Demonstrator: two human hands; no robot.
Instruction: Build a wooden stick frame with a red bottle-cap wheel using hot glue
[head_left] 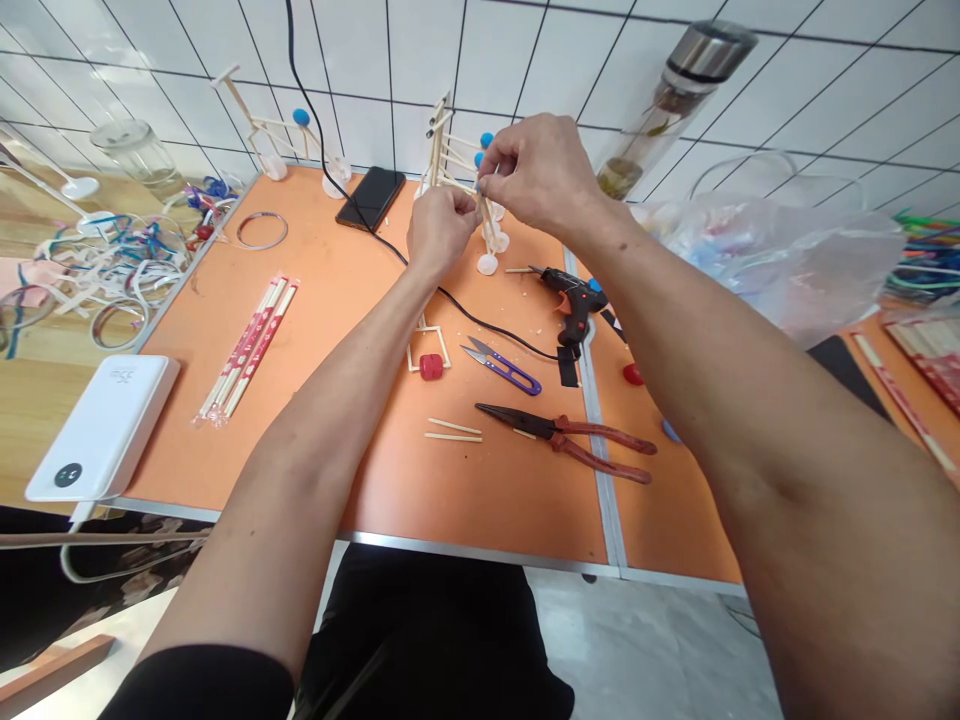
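Orange laminate covers the worktop (330,330), which fills the middle of the frame and meets a white tiled wall (787,90) along the top. At the right edge slumps a crumpled clear plastic bag (787,260). Both bare forearms reach up from the bottom of the frame to the upper centre. There the left hand (441,228) and the right hand (536,170) meet on a pale wooden stick frame (439,150), which is held upright just above the worktop's far edge. The left grip pinches the frame low down. The right grip has its fingertips pressed together on a thin stick near the frame's middle, beside small blue beads. A white slab-shaped power bank (105,425) lies at the lower left, overhanging the worktop's edge. A tall glass bottle with a steel cap (667,105) leans at the upper right. Red-handled long-nose pliers (577,440) lie right of centre, and a black hot-glue gun (574,295) lies above them on its cable. Left of centre lie chopsticks in red-and-white paper sleeves (251,345), and a black phone (371,195) rests near the wall. Purple-handled thread snips (502,365) sit beside a small square stick frame with a red cap (429,360). Two loose short sticks (454,432) lie below that.
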